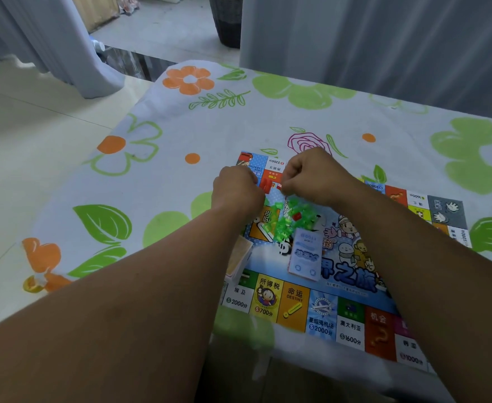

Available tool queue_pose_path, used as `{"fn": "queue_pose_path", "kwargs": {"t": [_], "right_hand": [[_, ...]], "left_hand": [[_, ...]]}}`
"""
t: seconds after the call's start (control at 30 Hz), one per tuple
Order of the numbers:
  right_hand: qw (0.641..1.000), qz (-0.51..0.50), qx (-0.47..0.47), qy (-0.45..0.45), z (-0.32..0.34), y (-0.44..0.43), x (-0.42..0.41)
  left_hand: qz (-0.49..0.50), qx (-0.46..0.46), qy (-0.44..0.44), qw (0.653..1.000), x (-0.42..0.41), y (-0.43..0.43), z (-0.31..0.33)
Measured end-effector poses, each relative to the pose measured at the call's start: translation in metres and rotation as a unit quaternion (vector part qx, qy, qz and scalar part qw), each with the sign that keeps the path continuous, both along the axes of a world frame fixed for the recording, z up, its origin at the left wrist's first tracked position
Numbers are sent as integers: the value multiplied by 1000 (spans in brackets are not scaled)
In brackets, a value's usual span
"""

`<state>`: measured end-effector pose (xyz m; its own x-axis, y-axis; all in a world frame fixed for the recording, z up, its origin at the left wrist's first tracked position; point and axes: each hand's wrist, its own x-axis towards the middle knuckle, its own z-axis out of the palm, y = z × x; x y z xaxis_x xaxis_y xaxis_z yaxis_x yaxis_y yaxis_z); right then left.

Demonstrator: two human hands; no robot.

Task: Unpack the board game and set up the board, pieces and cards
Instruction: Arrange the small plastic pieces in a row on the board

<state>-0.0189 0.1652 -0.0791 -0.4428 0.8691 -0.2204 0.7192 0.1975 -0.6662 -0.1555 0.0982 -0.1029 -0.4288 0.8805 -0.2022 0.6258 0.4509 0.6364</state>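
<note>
Looking down from the head past two bare forearms. Find the board (340, 286) lying flat on the bench (166, 170), its near edge close to the bench's front edge and its far-left corner well inside. Note wide bare room to the left and beyond, with floor tiles (20, 126) past the left edge.

Count one loose heap of green pieces (282, 222) mid-board, too blurred to number, with one red piece (297, 216) among them. Count a few more red pieces (266, 184) just beside the left grip (236, 187). Add one pale blue stack of notes (304, 254) near the heap and one orange card deck (239, 257) at the board's left edge.

See both grips over the far-left part with fingers curled under, the right grip (311, 175) above the heap. Cannot tell what either holds.

Note a floral cloth (399, 135) covering the bench, grey curtains (384, 53) behind, and a dark basket (227, 21) on the floor.
</note>
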Motion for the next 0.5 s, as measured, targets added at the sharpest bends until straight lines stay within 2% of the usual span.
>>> {"fn": "queue_pose_path", "kwargs": {"t": [0.27,0.5], "right_hand": [[1000,-12,4,6,-18,5,-1],[998,-16,55,-14,-26,8,-2]], "left_hand": [[6,2,-1,1000,-1,3,-6],[5,4,-17,1000,-3,6,-11]]}}
